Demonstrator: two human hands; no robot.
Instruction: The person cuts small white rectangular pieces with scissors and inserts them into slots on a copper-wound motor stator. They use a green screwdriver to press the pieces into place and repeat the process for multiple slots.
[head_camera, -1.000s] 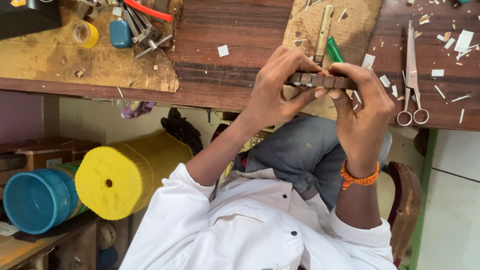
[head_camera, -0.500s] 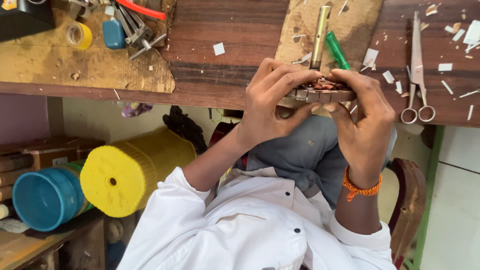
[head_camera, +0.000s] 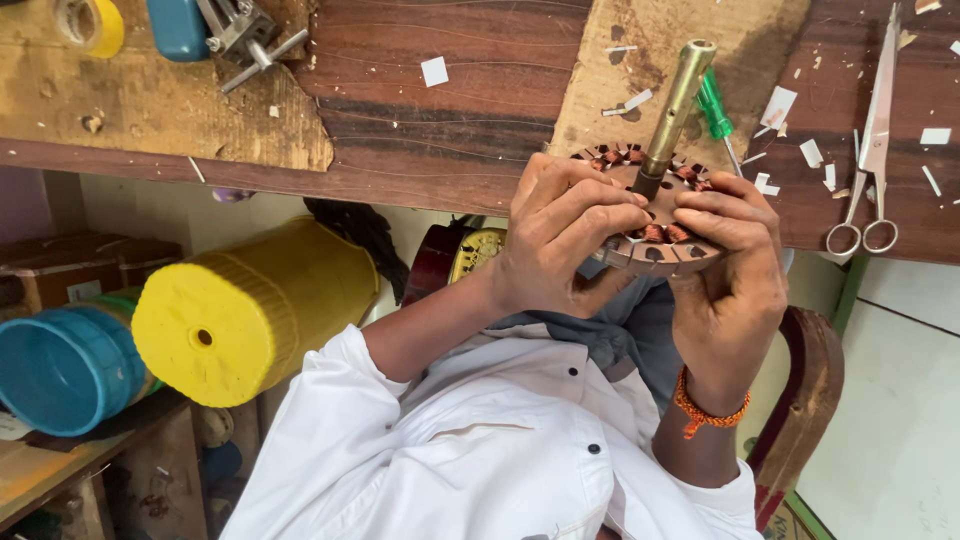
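We hold the round motor stator (head_camera: 655, 225), ringed with copper coils, in both hands just above the worktop (head_camera: 450, 110) edge, its brass shaft (head_camera: 675, 100) pointing away. Left hand (head_camera: 565, 235) and right hand (head_camera: 730, 280) both have their grip clamped on the rim, thumbs over the slots. Step in hand, we judge: seating windings; the next move calls for steady thumb pressure. Half a second ago the stator lay edge-on; now its face tilts toward us. Scissors (head_camera: 870, 140) and green screwdriver (head_camera: 715, 110) lie nearby.
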